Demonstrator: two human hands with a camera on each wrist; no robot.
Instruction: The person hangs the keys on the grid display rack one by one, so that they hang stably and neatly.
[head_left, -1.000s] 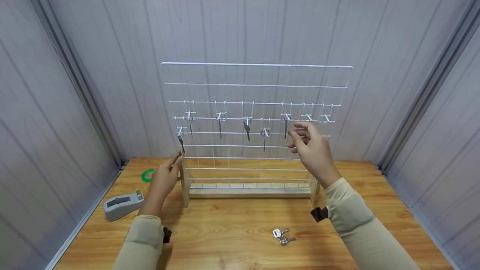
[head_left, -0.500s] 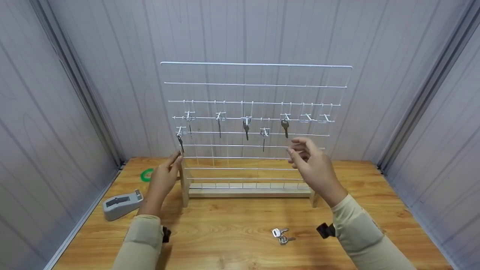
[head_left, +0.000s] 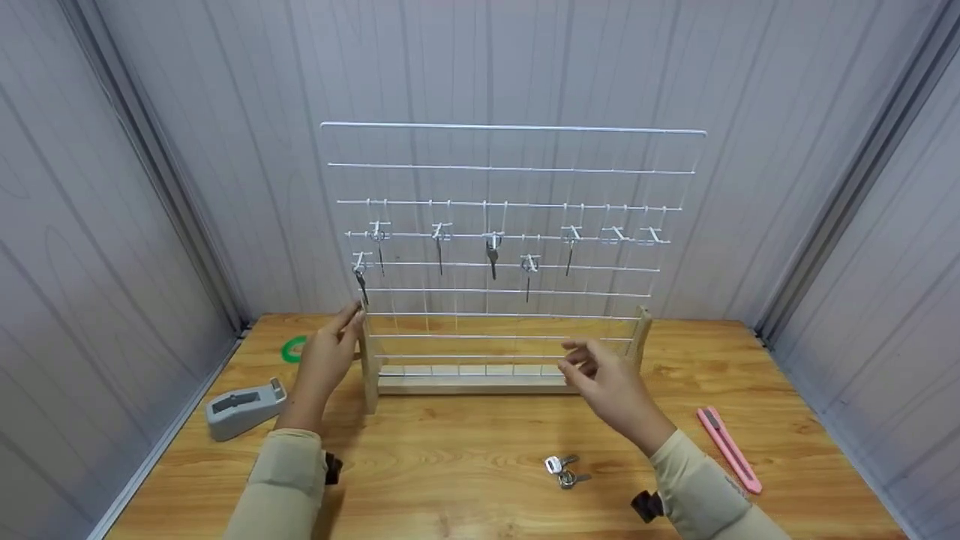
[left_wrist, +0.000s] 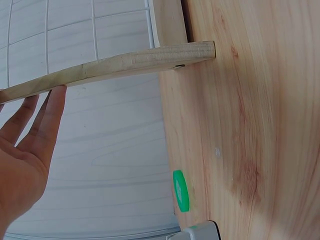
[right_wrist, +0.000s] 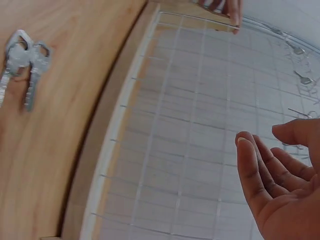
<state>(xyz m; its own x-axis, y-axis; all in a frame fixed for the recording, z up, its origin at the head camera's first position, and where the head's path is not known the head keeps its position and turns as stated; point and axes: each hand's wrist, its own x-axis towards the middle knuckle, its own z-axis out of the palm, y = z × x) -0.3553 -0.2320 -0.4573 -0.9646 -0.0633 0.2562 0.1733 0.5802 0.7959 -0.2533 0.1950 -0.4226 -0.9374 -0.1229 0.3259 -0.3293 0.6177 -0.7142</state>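
A white wire rack (head_left: 487, 289) on a wooden stand carries several hooks, most with a key hanging from a ring, such as the key (head_left: 493, 259) near the middle. My left hand (head_left: 327, 357) holds the stand's left wooden post (left_wrist: 125, 64); in the left wrist view its fingertips press the post's outer face. My right hand (head_left: 611, 386) is in the air before the rack's lower right part, fingers loosely bent and nothing between them. Below it, two loose keys (head_left: 562, 471) lie on the table, also visible as blurred keys (right_wrist: 27, 62) in the right wrist view.
A grey tape dispenser (head_left: 246, 409) and a green tape roll (head_left: 291, 349) sit on the wooden table (head_left: 450, 480) at the left. At the right lies a pink utility knife (head_left: 729, 450). Pale panelled walls (head_left: 517, 60) stand behind the rack and on both sides.
My right hand has come down from beside the right-hand key, leaving that key hanging and turning on its hook. The pink knife is now uncovered. The left hand stays on the post.
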